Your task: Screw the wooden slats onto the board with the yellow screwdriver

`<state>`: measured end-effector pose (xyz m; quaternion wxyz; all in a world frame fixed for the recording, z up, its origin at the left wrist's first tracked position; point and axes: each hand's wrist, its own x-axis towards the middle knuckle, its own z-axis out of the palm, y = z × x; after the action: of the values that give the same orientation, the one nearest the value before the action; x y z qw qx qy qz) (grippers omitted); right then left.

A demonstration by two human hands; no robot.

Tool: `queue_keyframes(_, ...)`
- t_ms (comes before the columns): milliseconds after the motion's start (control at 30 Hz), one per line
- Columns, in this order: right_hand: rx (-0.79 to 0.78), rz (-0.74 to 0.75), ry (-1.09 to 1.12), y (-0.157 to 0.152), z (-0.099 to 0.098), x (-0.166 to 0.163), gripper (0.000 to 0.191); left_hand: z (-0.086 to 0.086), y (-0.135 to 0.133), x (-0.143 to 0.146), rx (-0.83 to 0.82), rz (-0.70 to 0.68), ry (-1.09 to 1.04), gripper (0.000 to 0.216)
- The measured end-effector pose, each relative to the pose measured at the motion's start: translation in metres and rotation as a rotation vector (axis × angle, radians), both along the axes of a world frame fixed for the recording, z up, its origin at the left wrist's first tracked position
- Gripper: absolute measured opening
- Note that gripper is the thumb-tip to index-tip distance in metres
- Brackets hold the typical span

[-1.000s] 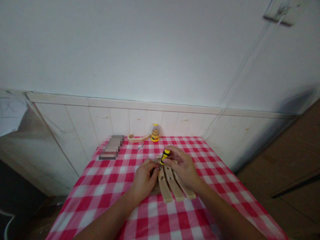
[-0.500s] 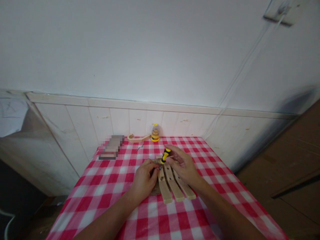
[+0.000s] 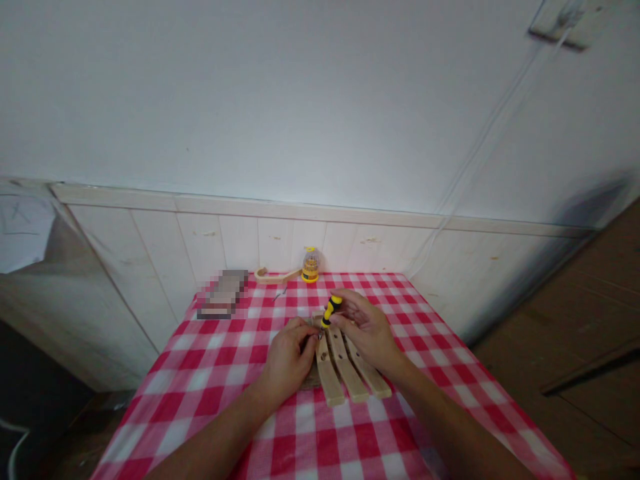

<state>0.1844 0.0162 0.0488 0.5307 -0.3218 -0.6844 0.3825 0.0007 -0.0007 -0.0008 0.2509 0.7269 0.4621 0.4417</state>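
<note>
My right hand [image 3: 364, 328] is closed around a small yellow-and-black screwdriver [image 3: 329, 311], held nearly upright with its tip down at the far end of three fanned wooden slats [image 3: 350, 372]. My left hand [image 3: 289, 357] is pinched right beside the tip, at the left edge of the slats; what its fingertips hold is too small to make out. The slats lie on a red-and-white checked tablecloth [image 3: 210, 393].
At the back of the table stand a yellow jar of screwdriver bits [image 3: 311, 265], a curved wooden piece [image 3: 274, 275] and a blurred-out block [image 3: 223, 294]. A white panelled wall rises behind the table. A cable [image 3: 475, 153] runs down that wall.
The screwdriver handle has shifted only slightly in my right fingers. Both hands stay at the same spot on the slats.
</note>
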Motion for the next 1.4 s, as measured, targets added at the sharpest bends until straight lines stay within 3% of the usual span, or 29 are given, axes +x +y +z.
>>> queue_keyframes(1400, 0.018, -0.042, -0.027, -0.0012, -0.0011, -0.0006, 0.039, 0.0018, -0.0002, 0.0010, -0.004, 0.004, -0.008, 0.023)
